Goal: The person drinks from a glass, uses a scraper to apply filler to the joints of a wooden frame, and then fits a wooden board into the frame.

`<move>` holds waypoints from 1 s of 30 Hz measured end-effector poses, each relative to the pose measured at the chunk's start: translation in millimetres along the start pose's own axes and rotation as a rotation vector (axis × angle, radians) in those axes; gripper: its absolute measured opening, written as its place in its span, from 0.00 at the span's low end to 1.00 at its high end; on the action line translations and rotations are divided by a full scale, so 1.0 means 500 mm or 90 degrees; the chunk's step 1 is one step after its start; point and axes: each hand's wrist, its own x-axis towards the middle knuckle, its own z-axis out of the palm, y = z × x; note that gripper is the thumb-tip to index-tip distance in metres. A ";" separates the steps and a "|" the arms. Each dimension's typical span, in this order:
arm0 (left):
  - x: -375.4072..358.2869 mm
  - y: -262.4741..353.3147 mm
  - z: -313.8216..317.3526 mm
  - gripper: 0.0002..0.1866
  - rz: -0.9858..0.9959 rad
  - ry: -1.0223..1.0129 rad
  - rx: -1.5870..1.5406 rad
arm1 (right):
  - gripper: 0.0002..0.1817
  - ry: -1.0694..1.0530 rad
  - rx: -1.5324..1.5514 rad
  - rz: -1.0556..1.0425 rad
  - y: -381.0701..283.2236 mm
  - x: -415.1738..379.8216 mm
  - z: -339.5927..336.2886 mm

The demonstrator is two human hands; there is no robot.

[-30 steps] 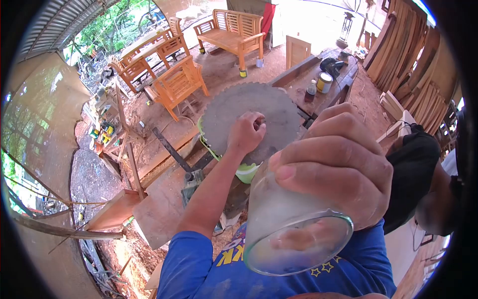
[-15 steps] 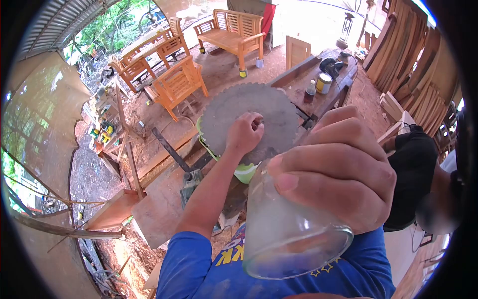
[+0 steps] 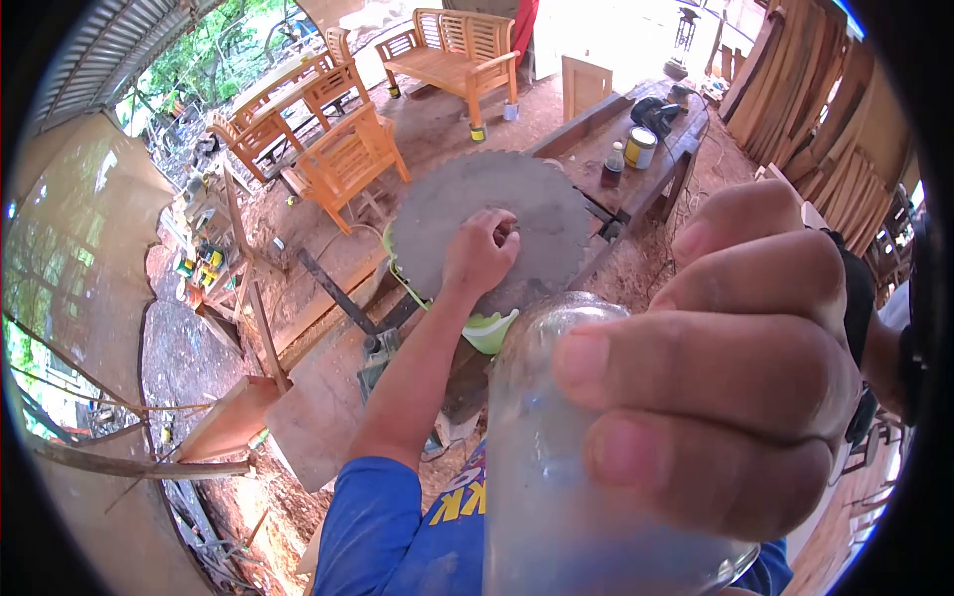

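Note:
My right hand (image 3: 735, 348) grips a clear drinking glass (image 3: 566, 467), its fingers wrapped round the side. The glass looms close to the camera, tipped with its rounded base up and its wide rim down. My left hand (image 3: 484, 248) rests at the middle of a large grey circular saw blade (image 3: 422, 223) with a toothed edge. Its fingers are curled and closed by the blade's centre; the exact hold there is partly hidden. Under the blade's near edge, a light green piece (image 3: 487, 333) shows.
A bottle of dark liquid (image 3: 612, 167), a yellow-labelled can (image 3: 640, 147) and a black power tool (image 3: 656, 116) stand on the bench at right. Wooden chairs (image 3: 348, 159) and a bench seat (image 3: 452, 70) are behind. Planks (image 3: 785, 99) lean at right. Part of another person (image 3: 879, 358) shows beside my right hand.
The glass and my right hand have come closer to the camera, and the glass's rim has dropped toward the bottom edge. My left hand stays at the blade's middle.

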 end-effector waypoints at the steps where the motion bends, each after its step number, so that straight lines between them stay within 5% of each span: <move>1: -0.002 0.006 -0.004 0.14 -0.004 -0.003 0.005 | 0.10 0.002 -0.002 0.005 -0.004 0.002 -0.003; 6: 0.028 -0.098 0.046 0.14 0.152 0.020 0.087 | 0.10 0.004 -0.009 0.025 -0.019 0.004 -0.020; 11: 0.009 -0.025 0.013 0.14 0.006 -0.015 0.005 | 0.10 0.006 -0.022 0.034 -0.034 0.008 -0.033; 30: 0.010 -0.046 0.020 0.14 0.069 0.012 0.008 | 0.12 -0.009 -0.037 0.008 -0.037 0.038 -0.021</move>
